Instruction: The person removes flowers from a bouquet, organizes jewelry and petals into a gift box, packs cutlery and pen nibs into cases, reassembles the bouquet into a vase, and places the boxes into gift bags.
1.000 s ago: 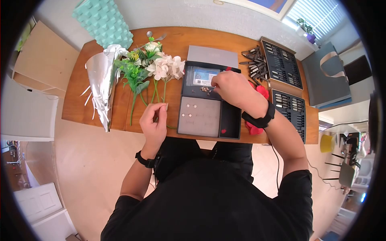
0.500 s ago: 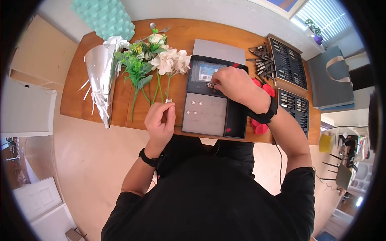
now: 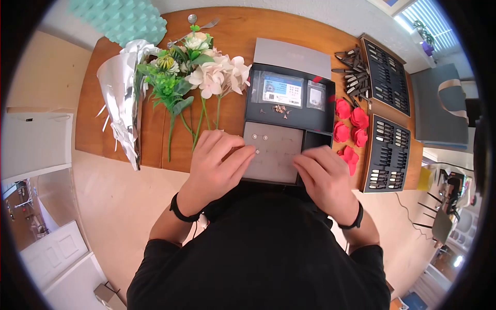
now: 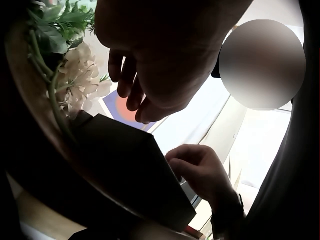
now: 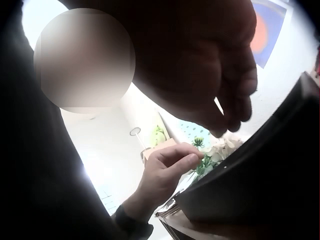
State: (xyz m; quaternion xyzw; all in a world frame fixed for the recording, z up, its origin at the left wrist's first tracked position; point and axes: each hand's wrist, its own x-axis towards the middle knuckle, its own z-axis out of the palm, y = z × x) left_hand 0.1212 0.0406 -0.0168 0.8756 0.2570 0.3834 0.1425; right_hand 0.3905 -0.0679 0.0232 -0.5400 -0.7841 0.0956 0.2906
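Observation:
A jewelry box (image 3: 250,88) lies open before me, with a grey foam pad (image 3: 274,165) in its near part. Two round stud earrings (image 3: 260,137) sit at the pad's upper left, a square stud (image 3: 257,152) below them. My left hand (image 3: 214,163) comes over the pad's left edge, thumb and index fingertips right beside the square stud. Across the pad, my right hand (image 3: 329,175) has its thumb and fingertips drawn together over the right edge. I cannot tell whether either fingertip grasp holds anything. Loose small jewelry pieces (image 3: 281,109) lie in the box's far compartment.
Plastic bags with a printed card (image 3: 283,91) are in the far compartment. Artificial flowers (image 3: 206,77) and a foil-wrapped cone (image 3: 118,88) lie left. To the right are red petals (image 3: 342,132), dark-handled pieces (image 3: 356,77) and slotted cases (image 3: 387,150). A teal vase (image 3: 121,23) lies behind.
My right hand has left the loose pieces in the far compartment and come back toward me to the pad's right edge. My left hand has moved right, from beside the box onto the pad.

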